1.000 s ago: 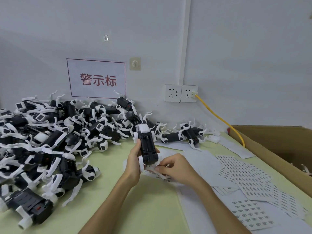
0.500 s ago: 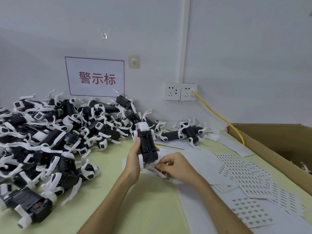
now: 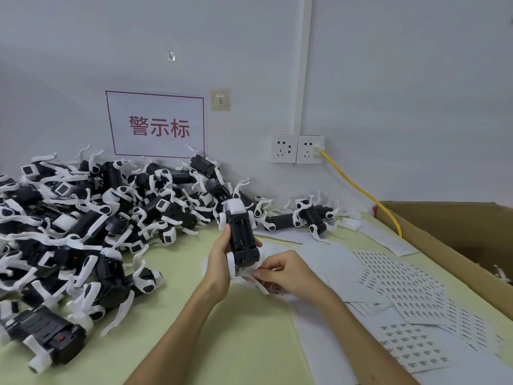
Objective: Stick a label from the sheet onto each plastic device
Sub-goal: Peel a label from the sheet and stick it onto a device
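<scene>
Pile of black-and-white devices (image 3: 97, 218) covers the worktop's (image 3: 249, 343) left. Your left hand (image 3: 219, 262) has its grip wrapped round one device (image 3: 241, 237), held upright at centre, underside facing you. Your right hand (image 3: 288, 273) grip is pinched at its lower end; can't tell what's between the fingertips. Label sheets (image 3: 402, 290) lie right, beside the cardboard box (image 3: 458, 232).

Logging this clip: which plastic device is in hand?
The device held upright off the table by the left hand; all others lie on the table.
</scene>
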Demonstrator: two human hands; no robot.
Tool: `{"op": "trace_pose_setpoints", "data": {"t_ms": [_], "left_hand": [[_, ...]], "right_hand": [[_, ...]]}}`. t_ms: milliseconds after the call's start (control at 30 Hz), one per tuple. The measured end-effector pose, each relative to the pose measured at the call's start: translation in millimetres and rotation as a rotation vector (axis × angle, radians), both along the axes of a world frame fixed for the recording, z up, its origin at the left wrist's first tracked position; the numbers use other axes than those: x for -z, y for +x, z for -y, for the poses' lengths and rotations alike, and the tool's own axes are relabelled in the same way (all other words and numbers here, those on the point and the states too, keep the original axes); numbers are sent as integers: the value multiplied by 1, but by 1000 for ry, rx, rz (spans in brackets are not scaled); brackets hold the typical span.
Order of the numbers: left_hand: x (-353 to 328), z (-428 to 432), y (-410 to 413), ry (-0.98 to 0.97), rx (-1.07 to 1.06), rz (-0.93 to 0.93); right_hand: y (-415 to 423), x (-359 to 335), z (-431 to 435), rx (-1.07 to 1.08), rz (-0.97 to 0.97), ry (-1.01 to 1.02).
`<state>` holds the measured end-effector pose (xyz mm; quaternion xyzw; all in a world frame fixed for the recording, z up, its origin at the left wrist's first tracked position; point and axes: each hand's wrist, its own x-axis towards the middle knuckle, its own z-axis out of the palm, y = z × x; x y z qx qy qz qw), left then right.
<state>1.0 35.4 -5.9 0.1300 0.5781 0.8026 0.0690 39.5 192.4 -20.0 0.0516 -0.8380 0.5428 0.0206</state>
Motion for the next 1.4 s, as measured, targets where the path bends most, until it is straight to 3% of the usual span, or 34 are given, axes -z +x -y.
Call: {"op": "trace_pose_setpoints", "data": {"t_ms": [500, 1033, 1167, 1400], "left_hand": [[-8, 12, -8, 388, 155, 81], [-7, 17, -7, 400, 218, 126], [-6, 16, -7, 414, 225, 155], [-5, 16, -9, 407, 194, 163]], "right_hand": [[5, -8, 17, -57, -111, -288], [7, -12, 14, -63, -33, -369], [6, -8, 17, -100, -58, -285], [2, -6, 13, -4, -59, -318]]}}
